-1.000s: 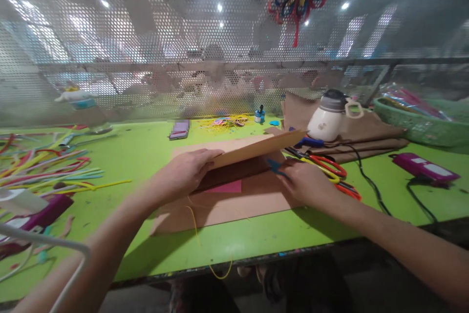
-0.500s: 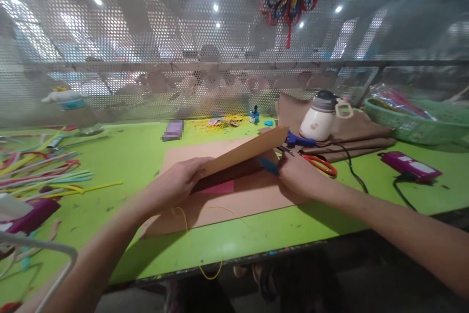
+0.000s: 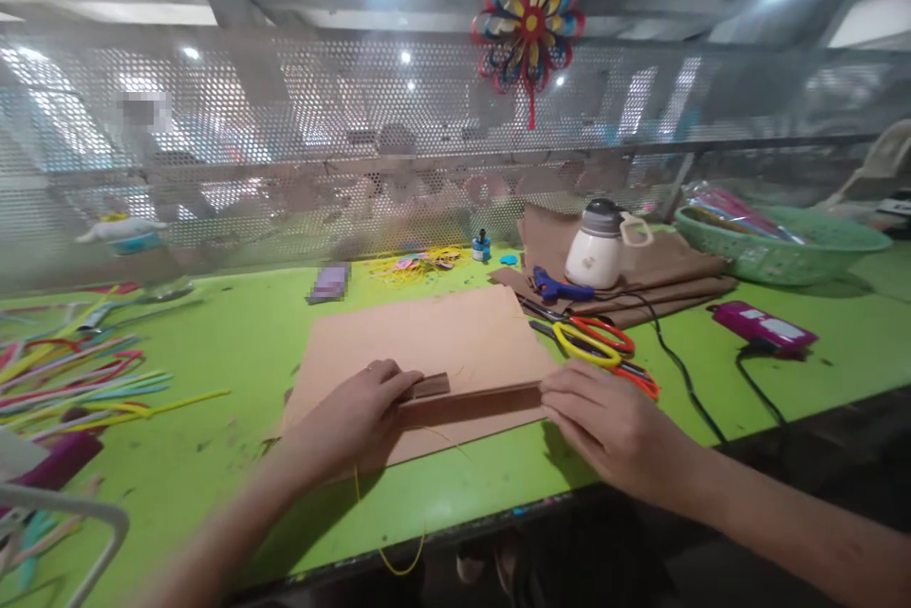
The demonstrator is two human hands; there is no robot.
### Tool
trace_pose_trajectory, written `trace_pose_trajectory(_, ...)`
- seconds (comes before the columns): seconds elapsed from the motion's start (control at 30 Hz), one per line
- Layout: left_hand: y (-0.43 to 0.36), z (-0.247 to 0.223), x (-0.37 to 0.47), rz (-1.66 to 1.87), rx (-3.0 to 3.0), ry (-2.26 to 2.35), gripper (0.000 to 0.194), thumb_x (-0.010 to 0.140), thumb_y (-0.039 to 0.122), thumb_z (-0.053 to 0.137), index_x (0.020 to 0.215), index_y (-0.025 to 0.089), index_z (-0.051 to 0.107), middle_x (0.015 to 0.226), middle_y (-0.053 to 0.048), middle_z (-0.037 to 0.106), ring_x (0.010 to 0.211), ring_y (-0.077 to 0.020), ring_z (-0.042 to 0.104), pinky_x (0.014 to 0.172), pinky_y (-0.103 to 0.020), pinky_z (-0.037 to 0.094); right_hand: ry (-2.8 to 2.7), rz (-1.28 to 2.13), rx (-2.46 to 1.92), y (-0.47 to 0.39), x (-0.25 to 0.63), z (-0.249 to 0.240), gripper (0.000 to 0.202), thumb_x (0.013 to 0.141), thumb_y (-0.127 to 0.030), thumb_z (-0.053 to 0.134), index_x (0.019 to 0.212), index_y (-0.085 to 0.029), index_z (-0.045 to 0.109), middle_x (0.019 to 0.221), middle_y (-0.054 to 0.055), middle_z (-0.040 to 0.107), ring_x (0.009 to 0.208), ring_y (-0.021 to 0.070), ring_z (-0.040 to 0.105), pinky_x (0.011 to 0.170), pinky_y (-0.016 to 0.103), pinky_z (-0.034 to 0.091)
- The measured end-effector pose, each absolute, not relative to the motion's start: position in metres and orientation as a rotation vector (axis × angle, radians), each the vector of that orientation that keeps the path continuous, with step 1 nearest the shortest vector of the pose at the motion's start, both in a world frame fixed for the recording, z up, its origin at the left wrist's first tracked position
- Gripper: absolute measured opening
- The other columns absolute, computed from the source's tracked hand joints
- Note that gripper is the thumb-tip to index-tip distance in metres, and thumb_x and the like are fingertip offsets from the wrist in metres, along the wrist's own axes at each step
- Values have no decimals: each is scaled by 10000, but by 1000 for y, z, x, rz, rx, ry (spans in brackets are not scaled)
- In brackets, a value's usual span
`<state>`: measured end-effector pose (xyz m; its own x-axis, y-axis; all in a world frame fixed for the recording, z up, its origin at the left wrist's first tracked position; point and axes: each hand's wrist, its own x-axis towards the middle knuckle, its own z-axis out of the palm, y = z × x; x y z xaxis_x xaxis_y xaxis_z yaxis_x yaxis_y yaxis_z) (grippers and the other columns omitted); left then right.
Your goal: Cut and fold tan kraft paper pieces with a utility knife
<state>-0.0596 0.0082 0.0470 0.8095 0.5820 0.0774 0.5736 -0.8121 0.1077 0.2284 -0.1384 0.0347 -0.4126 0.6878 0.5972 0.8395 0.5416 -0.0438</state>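
A light-brown cardboard sheet (image 3: 427, 335), folded or stacked over another layer, lies on the green table in front of me. Its near edge is raised slightly, leaving a dark gap above the lower layer. At the left of that edge, my left hand (image 3: 366, 409) grips the sheet, its fingertips partly hidden. A small dark-brown strip (image 3: 433, 385) lies on top beside the thumb. My right hand (image 3: 604, 418) pinches the near right corner between thumb and fingers. A yellow thread (image 3: 402, 573) hangs over the table's front edge.
Right of the sheet lie yellow-handled scissors (image 3: 587, 345), red-handled scissors (image 3: 604, 335) and a blue glue gun (image 3: 562, 287). Behind stand a white thermos (image 3: 594, 252) and a green basket (image 3: 797, 248). Colourful strips (image 3: 92, 371) cover the left side; a purple device (image 3: 765, 326) lies right.
The raised upper sheet has come down nearly flat over the pink and blue pieces, which are now hidden. My right hand has moved nearer me, to the sheet's near right corner.
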Motion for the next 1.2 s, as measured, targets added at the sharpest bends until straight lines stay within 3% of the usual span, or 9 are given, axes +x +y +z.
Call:
trace_pose_trajectory(0.1, 1, 50, -59, 103, 2936, 922, 450, 877, 255, 462, 1318, 201, 537, 1113, -129, 590, 987, -281, 586, 871, -408, 464, -2179, -300, -1224, -137, 219, 39, 180, 920, -82, 483, 1018, -141, 622, 1041, 127, 642, 1035, 245, 544, 928, 434, 472)
trace_pose_trajectory(0.23, -2, 61, -60, 26, 2859, 984, 619, 837, 514, 557, 1360, 190, 497, 1207, -148, 571, 1054, -312, 571, 902, -413, 451, -2173, -217, -1385, -116, 209, 21, 166, 910, -138, 532, 1048, -158, 623, 1148, 141, 608, 1104, 282, 495, 941, 485, 448)
trace_pose_trajectory(0.3, -2, 66, -59, 24, 2853, 1025, 622, 839, 558, 534, 1337, 186, 522, 1182, -149, 586, 1047, -315, 573, 884, -406, 452, -2162, -188, -1407, -109, 206, 8, 130, 901, -149, 555, 1006, -161, 630, 1130, 134, 612, 1083, 284, 495, 914, 476, 452)
trace_pose_trajectory(0.53, 2, 70, -44, 41, 2844, 979, 416, 855, 450, 505, 1125, 184, 675, 998, -109, 653, 926, -267, 602, 802, -350, 453, -2113, -191, -1394, -110, 204, -6, 93, 923, -158, 532, 948, -152, 621, 1011, 116, 620, 995, 260, 503, 876, 437, 436)
trace_pose_trajectory(0.73, 10, 70, -38, 202, 2739, 969, 414, 871, 380, 450, 1167, 179, 658, 1088, -110, 664, 931, -240, 627, 827, -337, 470, -2085, -198, -1373, -110, 203, -6, 97, 923, -140, 518, 945, -151, 612, 1003, 116, 610, 983, 260, 498, 883, 448, 416)
trace_pose_trajectory(0.83, 24, 71, -35, 273, 2666, 927, 393, 902, 376, 389, 1089, 176, 670, 1088, -92, 692, 973, -223, 634, 865, -324, 472, -2083, -197, -1357, -110, 203, -7, 83, 914, -134, 528, 935, -157, 605, 976, 104, 613, 952, 249, 503, 865, 430, 422)
trace_pose_trajectory(0.97, 48, 69, -27, 322, 2585, 902, 359, 909, 396, 365, 948, 174, 645, 889, -62, 733, 812, -198, 663, 751, -301, 500, -2082, -195, -1332, -109, 202, -6, 77, 908, -145, 540, 932, -168, 610, 933, 84, 626, 897, 232, 511, 824, 399, 428)
trace_pose_trajectory(1.2, 62, 66, -14, 492, 2540, 988, 338, 900, 439, 379, 771, 200, 580, 631, -19, 675, 603, -182, 606, 622, -279, 439, -2036, -215, -1298, -110, 202, -4, 120, 915, -133, 507, 915, -164, 623, 895, 84, 640, 863, 223, 519, 826, 404, 416)
